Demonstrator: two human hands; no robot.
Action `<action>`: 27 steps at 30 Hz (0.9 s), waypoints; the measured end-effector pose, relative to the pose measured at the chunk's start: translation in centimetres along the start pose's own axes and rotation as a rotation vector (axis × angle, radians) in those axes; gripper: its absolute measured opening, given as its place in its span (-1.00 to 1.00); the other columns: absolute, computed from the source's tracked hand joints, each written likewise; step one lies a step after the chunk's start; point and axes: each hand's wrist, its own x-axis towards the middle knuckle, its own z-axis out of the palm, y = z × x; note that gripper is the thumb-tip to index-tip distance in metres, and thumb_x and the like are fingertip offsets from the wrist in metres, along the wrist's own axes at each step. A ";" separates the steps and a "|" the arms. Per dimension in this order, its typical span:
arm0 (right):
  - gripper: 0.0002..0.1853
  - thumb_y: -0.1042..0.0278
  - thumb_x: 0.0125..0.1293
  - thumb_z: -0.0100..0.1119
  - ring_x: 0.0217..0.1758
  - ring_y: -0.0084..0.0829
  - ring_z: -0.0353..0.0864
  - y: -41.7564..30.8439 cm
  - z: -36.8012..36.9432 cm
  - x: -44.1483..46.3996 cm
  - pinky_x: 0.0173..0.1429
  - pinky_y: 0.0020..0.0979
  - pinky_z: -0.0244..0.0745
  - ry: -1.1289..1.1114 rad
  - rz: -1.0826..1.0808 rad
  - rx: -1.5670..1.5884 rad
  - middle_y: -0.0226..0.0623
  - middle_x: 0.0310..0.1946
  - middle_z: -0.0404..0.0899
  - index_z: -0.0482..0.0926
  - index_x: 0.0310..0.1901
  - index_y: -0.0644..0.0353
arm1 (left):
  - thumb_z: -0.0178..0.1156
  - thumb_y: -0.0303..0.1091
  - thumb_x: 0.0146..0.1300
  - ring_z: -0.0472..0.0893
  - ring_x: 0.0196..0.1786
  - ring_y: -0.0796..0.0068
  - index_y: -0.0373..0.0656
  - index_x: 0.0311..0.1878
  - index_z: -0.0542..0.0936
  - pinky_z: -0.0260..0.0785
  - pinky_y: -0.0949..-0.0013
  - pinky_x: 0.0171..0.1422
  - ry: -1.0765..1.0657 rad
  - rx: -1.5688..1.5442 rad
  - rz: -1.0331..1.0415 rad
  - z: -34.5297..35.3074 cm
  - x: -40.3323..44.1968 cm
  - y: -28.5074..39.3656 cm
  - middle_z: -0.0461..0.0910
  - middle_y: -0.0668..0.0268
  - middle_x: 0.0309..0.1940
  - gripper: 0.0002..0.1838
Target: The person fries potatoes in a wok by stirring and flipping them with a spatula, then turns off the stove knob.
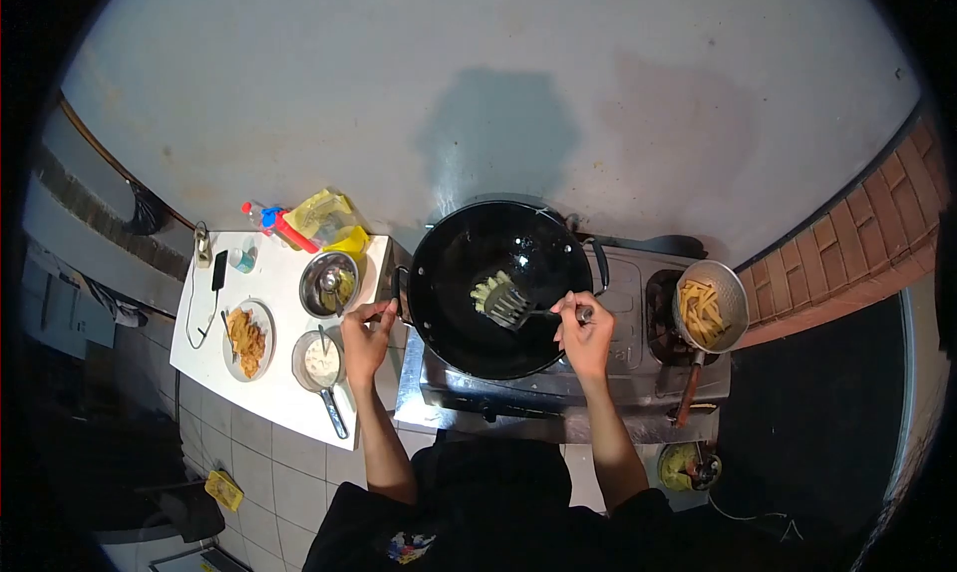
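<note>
A large black wok (454,343) sits on the stove in front of me. Small pale green chopped pieces (485,291) lie in its middle, partly under the head of a slotted spatula (508,308). My right hand (586,343) is closed round the spatula's handle, over the wok's right side. At the left rim, my left hand (368,341) has its thumb and fingers closed at the lower end of the wok's side handle (396,285). The wok's right handle (600,263) stands free.
Left, a white table (284,412) bears a plate of fried food (247,341), a metal bowl (329,285), a saucepan of creamy mixture (321,361), a phone (219,271) and bottles. On the stove's right is a pan of fries (703,308), its wooden handle (688,392) pointing toward me.
</note>
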 end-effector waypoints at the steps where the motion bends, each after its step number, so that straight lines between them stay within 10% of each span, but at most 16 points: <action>1: -0.73 0.39 0.49 0.03 -0.72 -0.68 0.42 0.0 -0.1 0.1 -0.68 -0.62 0.25 -0.025 0.000 -0.008 -0.32 -0.46 0.62 0.49 -0.40 0.31 | 0.36 -0.27 0.24 0.61 -0.42 0.49 -0.36 -0.22 0.72 0.41 0.40 -0.26 -0.006 0.011 0.005 0.0 0.0 0.2 0.69 0.13 -0.47 -0.73; 11: -0.76 0.48 0.40 0.10 -0.74 -0.68 0.40 1.1 0.7 0.6 -0.62 -0.53 0.22 0.021 -0.102 -0.077 -0.42 -0.76 0.41 0.53 -0.47 0.31 | 0.36 -0.28 0.23 0.63 -0.41 0.43 -0.40 -0.22 0.70 0.44 0.38 -0.23 0.001 0.024 -0.041 0.1 -0.1 0.5 0.69 0.06 -0.45 -0.71; 27: -0.75 0.42 0.41 0.10 -0.72 -0.66 0.45 0.4 0.6 -0.3 -0.61 -0.49 0.28 0.023 0.016 -0.082 -0.38 -0.70 0.52 0.56 -0.45 0.30 | 0.36 -0.29 0.23 0.66 -0.39 0.41 -0.42 -0.21 0.70 0.46 0.38 -0.21 -0.003 0.024 -0.032 0.3 -0.1 1.1 0.70 0.03 -0.43 -0.70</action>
